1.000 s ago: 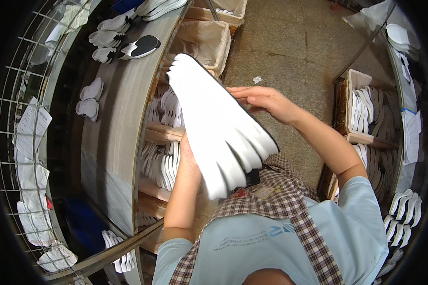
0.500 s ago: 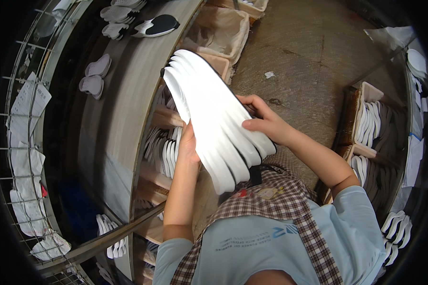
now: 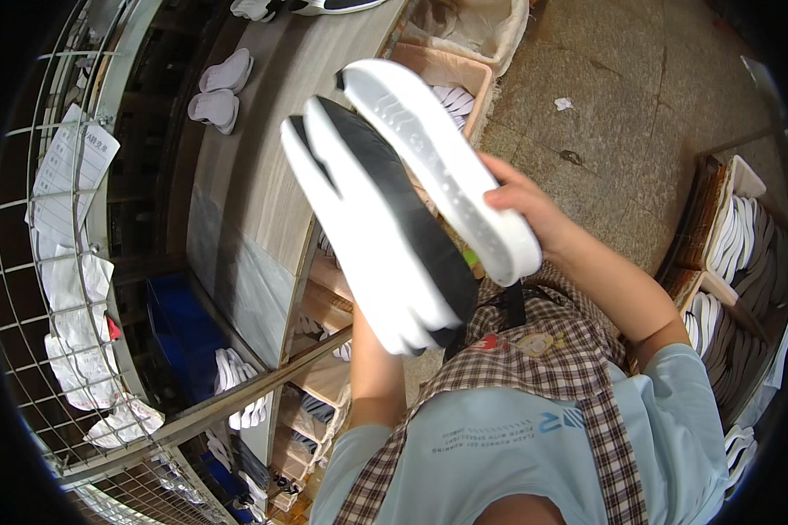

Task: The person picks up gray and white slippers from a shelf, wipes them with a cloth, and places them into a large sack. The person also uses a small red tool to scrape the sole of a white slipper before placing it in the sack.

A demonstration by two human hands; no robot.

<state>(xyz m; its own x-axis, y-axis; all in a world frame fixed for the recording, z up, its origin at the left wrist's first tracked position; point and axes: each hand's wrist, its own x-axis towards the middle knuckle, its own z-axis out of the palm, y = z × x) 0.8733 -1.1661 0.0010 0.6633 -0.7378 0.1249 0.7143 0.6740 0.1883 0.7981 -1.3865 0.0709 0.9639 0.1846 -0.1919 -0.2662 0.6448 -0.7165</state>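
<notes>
My right hand [image 3: 537, 208] grips a single white shoe sole [image 3: 442, 162] near its end, thumb on the upper face. Its hollow, pale side faces up. Just left of it, a thin stack of white shoe soles [image 3: 359, 236] with a black top face [image 3: 394, 175] lies tilted over my left forearm [image 3: 376, 381]. My left hand is under this stack, its fingers hidden; the stack rests in its hold. The stack and the single sole lie close side by side, slightly blurred.
Along the left runs a wood-look bench [image 3: 258, 188] with white soles [image 3: 221, 90] on it. Lined bins [image 3: 464, 35] stand beyond. Crates of soles [image 3: 734, 236] are at the right. A metal bar [image 3: 245, 395] and a wire grid [image 3: 70, 297] with papers border the left.
The single sole has come off the stack into my right hand and moved right. My left hand has tilted the remaining stack, whose black face now shows. The view has shifted left.
</notes>
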